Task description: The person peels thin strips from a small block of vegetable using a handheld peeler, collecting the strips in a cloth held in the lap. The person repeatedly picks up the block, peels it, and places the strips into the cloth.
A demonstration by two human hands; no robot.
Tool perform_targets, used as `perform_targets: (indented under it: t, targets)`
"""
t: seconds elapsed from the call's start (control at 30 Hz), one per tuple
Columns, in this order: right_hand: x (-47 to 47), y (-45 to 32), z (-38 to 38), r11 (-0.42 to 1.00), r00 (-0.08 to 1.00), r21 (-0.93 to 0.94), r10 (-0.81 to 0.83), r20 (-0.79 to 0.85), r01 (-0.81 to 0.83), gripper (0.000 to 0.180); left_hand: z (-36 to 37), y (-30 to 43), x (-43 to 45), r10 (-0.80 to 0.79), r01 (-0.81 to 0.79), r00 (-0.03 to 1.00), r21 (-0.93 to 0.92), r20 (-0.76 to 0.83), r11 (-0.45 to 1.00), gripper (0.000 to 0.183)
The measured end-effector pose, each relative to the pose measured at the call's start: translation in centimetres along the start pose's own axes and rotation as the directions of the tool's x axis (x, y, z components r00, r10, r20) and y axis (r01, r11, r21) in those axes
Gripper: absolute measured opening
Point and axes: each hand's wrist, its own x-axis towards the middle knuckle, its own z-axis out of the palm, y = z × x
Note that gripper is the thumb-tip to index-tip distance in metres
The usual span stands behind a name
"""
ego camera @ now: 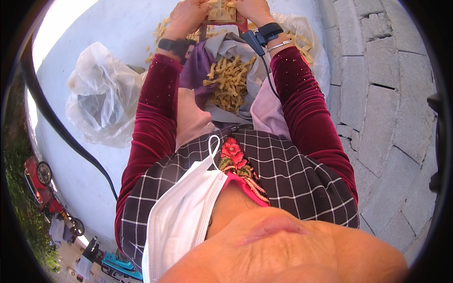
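At the top edge, my left hand (187, 16) pinches a pale yellow strip (211, 2) at the left side of a small wooden board (222, 15). Across the board, my right hand (253, 10) has its fingertips on another pale strip (230, 5). The frame cuts off the upper part of both hands. The board rests on a red stool (242, 24). Below it, a grey and purple cloth (196, 69) spread at my lap holds a heap of small knotted yellow-tan strips (230, 83). What the strips are made of cannot be told.
More knotted pieces (161, 30) lie on the pale floor to the left. A clear plastic bag (106, 95) sits there too. Long pale strips (300, 44) fill another plastic bag (316, 32) on the right, beside grey paving (378, 116). A black cable (269, 70) hangs from my right wrist strap.
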Motion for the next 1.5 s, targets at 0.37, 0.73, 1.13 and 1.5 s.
perform_targets:
  t: [0.37, 0.73, 1.13, 1.5]
  targets:
    - [-5.9, -7.6, -6.7, -0.291, 0.793, 0.744, -0.099, 0.601, -0.601, 0.03, 3.3, 3.3, -5.1, -0.001, 0.186, 0.982, -0.964, 0.19, -0.189, 0.035]
    - [-6.7, -8.1, -10.9, -0.276, 0.844, 0.811, -0.329, 0.424, -0.515, 0.019, -3.1, 4.3, -4.2, -0.428, -0.518, 0.707, -0.824, -0.563, 0.229, 0.038]
    - [-7.4, -8.8, -9.4, 0.575, 0.958, 0.783, -0.005, -0.286, 0.237, 0.023, 0.8, 7.0, -6.6, -0.02, -0.296, 0.932, -0.79, -0.363, 0.537, 0.038]
    - [-7.3, -5.2, -8.3, -0.505, 0.651, 0.426, -0.456, 0.607, -0.751, 0.025, 0.0, 5.9, -6.1, 0.368, -0.632, 0.689, -0.269, -0.625, 0.727, 0.005]
